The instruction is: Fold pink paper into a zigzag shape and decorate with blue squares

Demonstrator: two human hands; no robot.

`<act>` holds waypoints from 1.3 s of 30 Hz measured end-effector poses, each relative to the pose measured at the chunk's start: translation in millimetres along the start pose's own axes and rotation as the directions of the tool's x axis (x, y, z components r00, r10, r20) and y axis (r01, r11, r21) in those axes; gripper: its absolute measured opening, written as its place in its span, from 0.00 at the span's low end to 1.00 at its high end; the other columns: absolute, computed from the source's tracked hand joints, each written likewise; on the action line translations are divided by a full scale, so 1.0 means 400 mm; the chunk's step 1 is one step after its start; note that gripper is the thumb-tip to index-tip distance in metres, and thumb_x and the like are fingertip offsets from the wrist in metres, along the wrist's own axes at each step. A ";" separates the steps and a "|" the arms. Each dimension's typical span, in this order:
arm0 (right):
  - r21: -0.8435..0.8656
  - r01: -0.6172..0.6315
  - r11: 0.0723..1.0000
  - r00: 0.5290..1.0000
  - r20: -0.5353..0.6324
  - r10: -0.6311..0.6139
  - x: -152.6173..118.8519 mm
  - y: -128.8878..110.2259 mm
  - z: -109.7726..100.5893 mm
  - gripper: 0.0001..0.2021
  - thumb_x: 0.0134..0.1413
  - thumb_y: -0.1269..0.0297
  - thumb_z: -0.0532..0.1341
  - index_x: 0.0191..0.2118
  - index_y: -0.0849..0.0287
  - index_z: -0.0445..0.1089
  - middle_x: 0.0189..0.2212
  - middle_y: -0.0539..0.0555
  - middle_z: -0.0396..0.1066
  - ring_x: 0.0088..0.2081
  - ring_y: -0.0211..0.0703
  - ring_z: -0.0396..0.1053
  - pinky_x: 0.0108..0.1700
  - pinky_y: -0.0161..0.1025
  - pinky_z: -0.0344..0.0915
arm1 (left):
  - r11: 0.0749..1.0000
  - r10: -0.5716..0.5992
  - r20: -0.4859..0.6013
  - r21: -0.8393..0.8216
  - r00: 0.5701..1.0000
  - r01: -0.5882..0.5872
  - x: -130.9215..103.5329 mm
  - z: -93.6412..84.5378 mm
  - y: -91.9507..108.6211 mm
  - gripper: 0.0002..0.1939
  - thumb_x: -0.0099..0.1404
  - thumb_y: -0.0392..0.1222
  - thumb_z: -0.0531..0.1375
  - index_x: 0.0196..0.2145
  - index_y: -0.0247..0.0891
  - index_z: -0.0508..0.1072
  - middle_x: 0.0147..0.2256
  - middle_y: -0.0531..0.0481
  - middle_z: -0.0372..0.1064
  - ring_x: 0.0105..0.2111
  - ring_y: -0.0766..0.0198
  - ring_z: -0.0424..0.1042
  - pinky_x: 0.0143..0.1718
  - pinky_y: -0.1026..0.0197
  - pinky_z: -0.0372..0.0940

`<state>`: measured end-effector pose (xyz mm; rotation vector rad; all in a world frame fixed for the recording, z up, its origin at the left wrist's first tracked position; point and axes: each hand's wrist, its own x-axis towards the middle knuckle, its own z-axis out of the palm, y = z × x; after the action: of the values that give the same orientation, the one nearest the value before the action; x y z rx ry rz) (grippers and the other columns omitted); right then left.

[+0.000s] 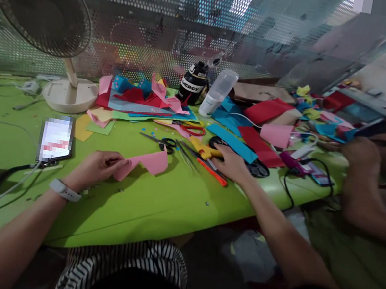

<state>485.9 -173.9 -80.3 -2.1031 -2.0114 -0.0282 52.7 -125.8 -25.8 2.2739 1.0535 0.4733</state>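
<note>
Currently, left hand [104,169] pinches the left end of a cut pink paper piece [156,162], over the green desk [151,214], near black-handled scissors [167,144]. Right hand [230,163] reaches the yellow tool [204,150], fingertips at its right end; whether gripping, cannot tell. Orange item [215,174] lies just beside.

Single head-worn view, forward and downward (table [159,206] close below).
</note>
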 end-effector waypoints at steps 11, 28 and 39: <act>0.123 0.055 0.991 0.972 -0.234 -0.025 -0.029 0.020 -0.053 0.18 0.61 0.58 0.55 0.54 0.57 0.69 0.55 0.61 0.69 0.57 0.54 0.65 0.57 0.52 0.62 | 1.000 0.012 -0.001 0.000 1.000 -0.012 0.000 -0.002 -0.003 0.23 0.67 0.57 0.52 0.33 0.35 0.76 0.27 0.49 0.73 0.26 0.66 0.66 0.27 0.65 0.57; 0.081 0.135 0.988 0.991 -0.036 -0.132 -0.042 -0.129 -0.127 0.12 0.55 0.60 0.56 0.42 0.55 0.73 0.43 0.57 0.75 0.46 0.51 0.71 0.47 0.44 0.66 | 0.997 -0.004 -0.038 -0.073 0.999 0.002 -0.002 -0.006 -0.017 0.20 0.67 0.55 0.54 0.33 0.35 0.76 0.25 0.52 0.70 0.25 0.67 0.64 0.26 0.66 0.56; -0.030 0.066 0.997 0.945 0.323 -0.053 0.084 -0.276 -0.100 0.09 0.51 0.59 0.58 0.25 0.56 0.70 0.25 0.53 0.74 0.28 0.44 0.69 0.26 0.37 0.51 | 0.979 -0.072 0.037 -0.188 0.997 0.078 0.000 -0.012 -0.011 0.20 0.61 0.56 0.61 0.40 0.36 0.76 0.33 0.48 0.74 0.28 0.66 0.68 0.26 0.65 0.61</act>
<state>384.3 -144.6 -18.8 -2.1883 -2.2720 0.2863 47.8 -121.8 -24.9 2.0613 1.0296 0.4850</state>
